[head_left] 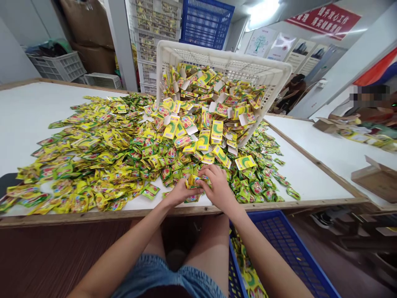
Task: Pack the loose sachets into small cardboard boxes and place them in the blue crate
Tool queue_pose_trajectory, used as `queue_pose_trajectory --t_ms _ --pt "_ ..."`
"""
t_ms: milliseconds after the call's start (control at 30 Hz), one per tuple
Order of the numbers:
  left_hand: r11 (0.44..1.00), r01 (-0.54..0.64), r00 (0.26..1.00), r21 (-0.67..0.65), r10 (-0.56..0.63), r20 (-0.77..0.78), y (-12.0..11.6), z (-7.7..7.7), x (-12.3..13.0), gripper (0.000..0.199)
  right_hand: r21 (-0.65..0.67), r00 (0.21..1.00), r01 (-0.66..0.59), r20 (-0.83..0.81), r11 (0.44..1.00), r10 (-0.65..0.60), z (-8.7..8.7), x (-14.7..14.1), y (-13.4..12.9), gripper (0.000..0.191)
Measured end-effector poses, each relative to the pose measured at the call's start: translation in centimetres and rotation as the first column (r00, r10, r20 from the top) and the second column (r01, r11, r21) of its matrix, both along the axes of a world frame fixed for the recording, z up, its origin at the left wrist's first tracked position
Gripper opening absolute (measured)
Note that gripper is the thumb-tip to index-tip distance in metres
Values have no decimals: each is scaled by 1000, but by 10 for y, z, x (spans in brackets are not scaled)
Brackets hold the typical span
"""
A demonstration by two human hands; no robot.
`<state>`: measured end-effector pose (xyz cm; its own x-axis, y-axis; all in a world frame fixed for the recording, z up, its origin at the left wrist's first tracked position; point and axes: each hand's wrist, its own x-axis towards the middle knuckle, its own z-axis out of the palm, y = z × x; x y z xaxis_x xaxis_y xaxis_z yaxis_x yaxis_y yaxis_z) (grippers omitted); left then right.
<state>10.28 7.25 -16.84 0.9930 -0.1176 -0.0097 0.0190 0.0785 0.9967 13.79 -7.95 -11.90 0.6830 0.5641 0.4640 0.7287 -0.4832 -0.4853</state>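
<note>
Close together over the table's front edge, both my hands are closed around one small yellow box [191,181]. My left hand [180,193] grips it from the left side. My right hand [216,184] has its fingers at the box's right end, and they hide part of it. Ahead of the hands, a heap of small yellow boxes [204,140], several with raised flaps, spills out of a tipped white crate [225,58]. Green and yellow candy-like packets [102,153] lie in a wide pile to the left, and green packets [252,184] lie to the right.
A wooden rim [102,216] edges the white table [310,176]. Below on the right, a blue crate [288,244] holds yellow boxes. Stacked crates [158,37] stand behind. At the right are an open carton [376,178] and a person [369,105] at another table.
</note>
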Motion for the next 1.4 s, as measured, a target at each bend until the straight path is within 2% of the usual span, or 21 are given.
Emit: queue_pose_trajectory --t_ms 100,267,433,567,667,733,833,900,933,1000,1100,1167,1233,1300,1400 --pt "1000 7 1000 0 -7 -7 0 -10 5 36 -43 999 28 40 999 -27 -14 -1 3 13" --pt "999 14 1000 34 -14 -16 3 -22 5 33 -107 997 -44 -72 993 36 -38 1 5 9" --pt "997 -22 1000 70 23 -15 6 -31 6 30 -103 993 -85 -94 991 75 -40 3 7 10" --pt "995 -42 999 94 42 0 8 -33 7 36 -137 988 -119 -117 983 103 -40 2 10 14" --pt "989 -93 996 117 90 27 11 -30 0 46 -45 972 -117 -210 992 105 -49 2 10 14" --pt "970 -186 982 155 180 52 13 -28 -7 51 113 936 -91 -329 989 124 -59 1 8 14" --pt "926 -310 951 215 298 85 16 -25 -18 51 399 844 34 -502 916 187 -79 -4 6 22" --pt "921 -312 950 233 295 106 17 -23 -23 47 500 824 137 -537 855 182 -90 -8 7 23" --pt "926 -293 955 239 272 115 17 -23 -24 43 511 829 162 -535 844 165 -94 -10 8 22" --pt "933 -244 968 266 218 122 18 -21 -25 32 481 847 160 -516 862 130 -96 -11 10 18" --pt "925 -199 979 322 171 114 20 -18 -24 22 410 872 100 -475 907 119 -91 -8 13 19" --pt "908 -208 976 365 165 146 21 -16 -24 19 402 896 71 -428 913 120 -86 -5 15 19" --pt "900 -240 963 365 174 206 20 -14 -24 19 421 910 76 -399 904 110 -83 -4 18 18" --pt "914 -276 947 298 205 247 17 -12 -24 27 469 903 136 -421 873 85 -83 -6 20 17" --pt "928 -263 948 262 199 248 14 -8 -26 33 507 892 177 -445 844 81 -84 -12 21 23"
